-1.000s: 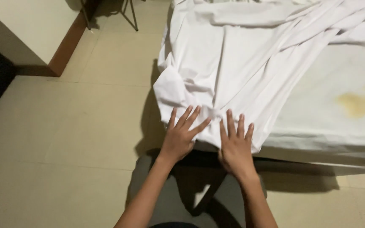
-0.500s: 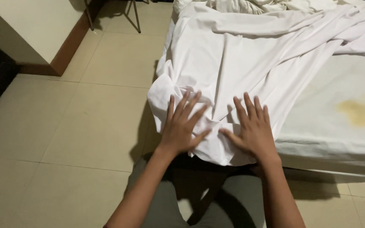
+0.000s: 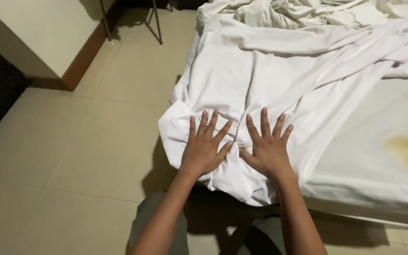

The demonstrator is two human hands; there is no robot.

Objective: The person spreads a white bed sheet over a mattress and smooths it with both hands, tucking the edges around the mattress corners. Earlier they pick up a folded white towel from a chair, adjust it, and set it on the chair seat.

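The white sheet (image 3: 279, 80) runs off the top and right edges, so its full spread cannot be seen, and the patch of it under the left hand (image 3: 204, 148) and right hand (image 3: 267, 151) is covered. The bare mattress (image 3: 378, 174) is cut off at the right, a thin metal stand (image 3: 154, 19) at the top — only its legs show. Both forearms leave the bottom edge.
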